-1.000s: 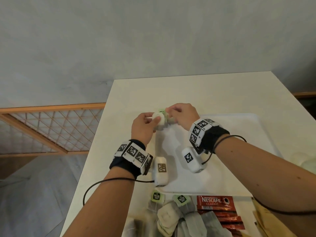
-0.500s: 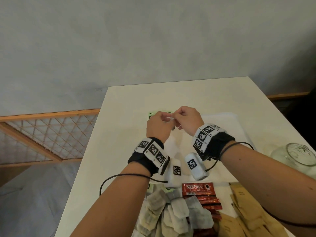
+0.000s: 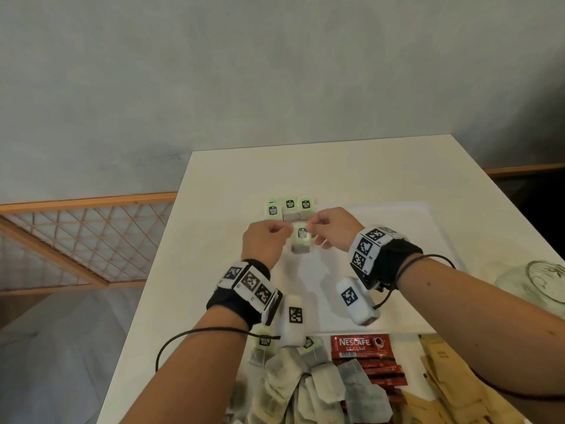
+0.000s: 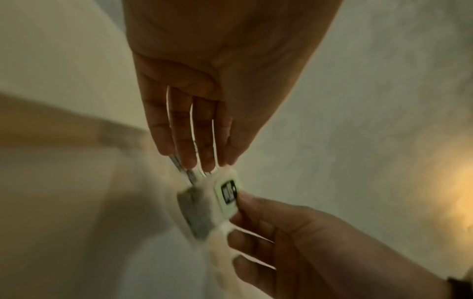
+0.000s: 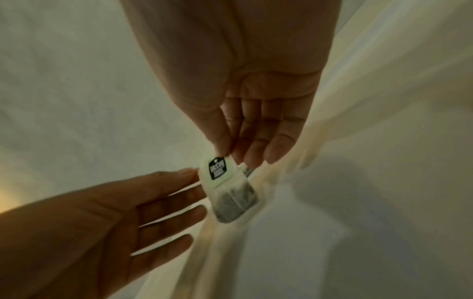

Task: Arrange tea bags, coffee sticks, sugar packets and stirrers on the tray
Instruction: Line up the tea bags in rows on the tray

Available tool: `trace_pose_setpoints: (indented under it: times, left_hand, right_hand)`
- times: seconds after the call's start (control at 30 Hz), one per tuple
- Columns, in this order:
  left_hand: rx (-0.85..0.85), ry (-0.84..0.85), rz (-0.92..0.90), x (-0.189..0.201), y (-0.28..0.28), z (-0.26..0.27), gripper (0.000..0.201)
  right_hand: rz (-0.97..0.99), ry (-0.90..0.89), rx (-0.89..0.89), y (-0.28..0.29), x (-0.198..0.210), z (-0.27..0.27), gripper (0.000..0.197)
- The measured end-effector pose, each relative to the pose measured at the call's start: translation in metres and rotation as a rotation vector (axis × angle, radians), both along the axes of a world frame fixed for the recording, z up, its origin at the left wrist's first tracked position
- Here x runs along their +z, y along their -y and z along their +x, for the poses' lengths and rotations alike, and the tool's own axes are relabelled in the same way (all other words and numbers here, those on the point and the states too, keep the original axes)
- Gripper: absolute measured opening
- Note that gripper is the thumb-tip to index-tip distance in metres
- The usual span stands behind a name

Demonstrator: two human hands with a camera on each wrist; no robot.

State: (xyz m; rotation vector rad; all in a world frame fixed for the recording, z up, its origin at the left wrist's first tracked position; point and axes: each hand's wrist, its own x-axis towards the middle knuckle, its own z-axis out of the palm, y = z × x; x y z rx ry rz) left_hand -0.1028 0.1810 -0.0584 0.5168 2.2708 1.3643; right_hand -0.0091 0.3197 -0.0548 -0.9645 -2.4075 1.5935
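A white tray [image 3: 406, 246] lies on the white table [image 3: 336, 169]. Three tea bags [image 3: 289, 207] with green tags sit in a row at its far left corner. Just in front of them hangs a fourth tea bag [image 3: 301, 241], held low over the tray. My right hand [image 3: 312, 228] pinches the top of its green tag [image 5: 217, 170] between thumb and forefinger. My left hand [image 3: 286, 233] is beside it with straight fingers [image 5: 176, 194]. One left fingertip [image 4: 226, 161] touches the tag's edge. The bag's grey pouch [image 4: 197, 214] dangles below the tag.
At the table's near edge lie a heap of loose tea bags [image 3: 308, 390], red Nescafe coffee sticks [image 3: 359, 344] and brown sugar packets [image 3: 452, 390]. A glass jar [image 3: 544, 286] stands at the right. A wooden lattice [image 3: 76, 240] is on the floor beyond the table's left edge.
Both hands have drawn back from the tray's far left corner towards me. The row of three tea bags now shows behind them, and the held bag hangs in the gap between them.
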Motion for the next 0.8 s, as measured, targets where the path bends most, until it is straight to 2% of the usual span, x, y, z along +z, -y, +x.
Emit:
trace_pose_setpoints:
  times: [0.1, 0.2, 0.33, 0.53, 0.6, 0.7, 0.8]
  left_hand:
    - [0.045, -0.083, -0.085, -0.009, 0.011, -0.020, 0.011]
    - [0.069, -0.106, -0.125, -0.011, 0.014, -0.036, 0.005]
    - [0.055, -0.098, -0.104, -0.012, 0.010, -0.050, 0.010]
    - [0.043, -0.129, -0.102, -0.006, 0.004, -0.055, 0.013]
    - [0.022, -0.131, -0.086, 0.002, 0.005, -0.051, 0.013]
    - [-0.031, -0.119, -0.065, 0.018, 0.013, -0.036, 0.010]
    - [-0.191, -0.102, -0.124, 0.037, 0.029, -0.012, 0.012]
  right_hand:
    - [0.117, 0.058, -0.040, -0.007, -0.009, -0.015, 0.004]
    - [0.169, 0.054, -0.108, -0.015, -0.011, -0.036, 0.013]
    - [0.223, 0.046, -0.130, -0.019, -0.011, -0.057, 0.019]
    - [0.295, 0.068, -0.093, -0.020, -0.003, -0.073, 0.007]
    - [0.272, 0.063, -0.104, -0.019, 0.000, -0.068, 0.002]
    - [0.258, 0.029, -0.110, -0.013, 0.007, -0.046, 0.021]
    - [0.213, -0.025, -0.032, 0.008, 0.017, 0.002, 0.015]
